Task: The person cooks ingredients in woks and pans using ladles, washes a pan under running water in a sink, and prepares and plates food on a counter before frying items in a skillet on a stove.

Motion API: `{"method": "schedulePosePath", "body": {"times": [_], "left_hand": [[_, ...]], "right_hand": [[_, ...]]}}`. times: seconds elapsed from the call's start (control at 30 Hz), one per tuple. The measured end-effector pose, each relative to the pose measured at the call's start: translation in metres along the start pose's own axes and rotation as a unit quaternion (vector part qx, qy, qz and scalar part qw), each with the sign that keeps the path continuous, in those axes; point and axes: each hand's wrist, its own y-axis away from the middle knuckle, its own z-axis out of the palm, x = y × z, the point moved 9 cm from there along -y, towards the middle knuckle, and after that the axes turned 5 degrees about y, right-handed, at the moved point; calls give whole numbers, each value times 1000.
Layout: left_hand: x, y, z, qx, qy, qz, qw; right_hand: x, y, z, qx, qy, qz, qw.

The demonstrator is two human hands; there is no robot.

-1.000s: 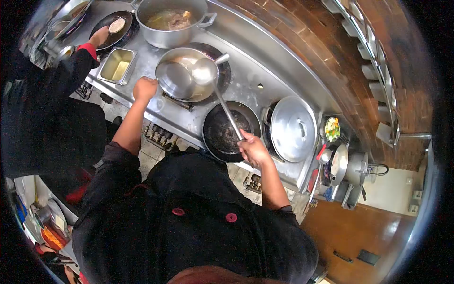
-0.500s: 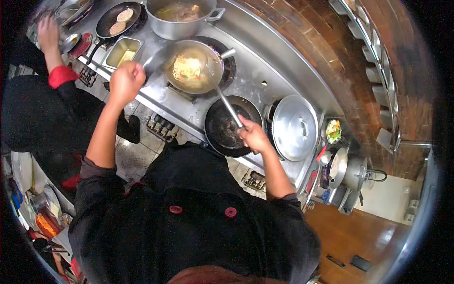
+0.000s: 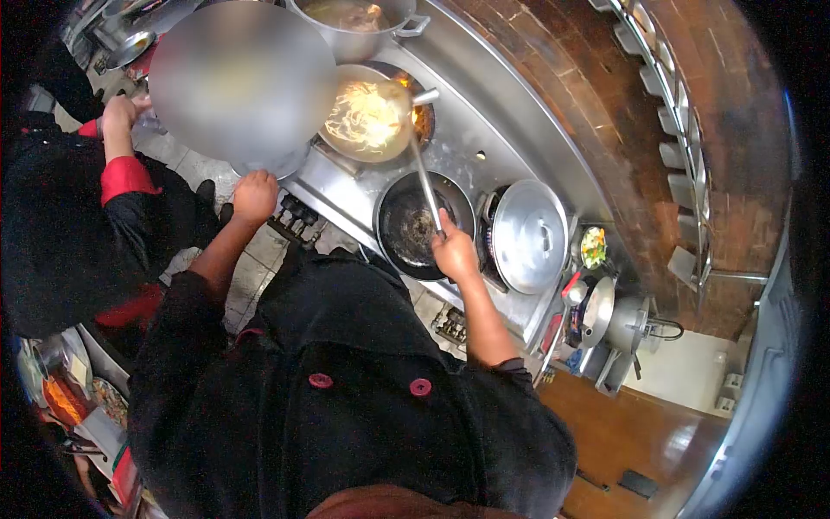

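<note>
My right hand [image 3: 455,253] is wrapped round the handle of a long-handled metal utensil [image 3: 428,190]. It reaches up over a black frying pan [image 3: 413,227] into a wok [image 3: 373,156], where its head is hard to make out. Pale noodle-like strips [image 3: 367,114] lie in the wok, which is over a burner with orange flame [image 3: 424,123] at its right. My left hand [image 3: 256,196] is closed, knuckles up, below a curved shiny metal edge [image 3: 270,164]. A large blurred patch hides what lies beyond that edge, and what the fingers hold cannot be made out.
A big pot [image 3: 354,39] stands behind the wok. To the right are a large metal lid [image 3: 529,235], a bowl of chopped vegetables [image 3: 594,247] and another pan [image 3: 598,311]. On the left, a co-worker's hand [image 3: 121,114] and red-cuffed sleeve are close by.
My left hand has moved down and slightly right. Orange flame now shows beside the wok. The noodles look more spread out. A blurred patch covers the upper left. The co-worker's hand is lower.
</note>
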Motion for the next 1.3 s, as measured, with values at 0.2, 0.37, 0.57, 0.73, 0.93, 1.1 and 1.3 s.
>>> {"method": "schedulePosePath", "body": {"times": [0.2, 0.37, 0.57, 0.73, 0.93, 1.1, 1.3], "left_hand": [[-23, -3, 25, -64, -59, -74, 993], [-27, -12, 22, -45, -54, -85, 994], [-12, -17, -5, 30, 19, -92, 995], [43, -68, -23, 136, 220, 67, 964], [59, -97, 12, 41, 174, 77, 981], [72, -102, 17, 79, 156, 141, 974], [83, -101, -13, 102, 204, 64, 971]], "right_hand": [[-22, 10, -33, -43, -14, -54, 998], [-48, -26, -14, 32, 117, -39, 992], [-48, 15, -72, 21, 167, -139, 976], [-79, -17, -9, 67, 247, -140, 957], [-24, 49, -54, 86, 300, -162, 936], [-42, 87, -139, 37, 240, -124, 962], [-40, 42, -72, -66, 198, -40, 977]]}}
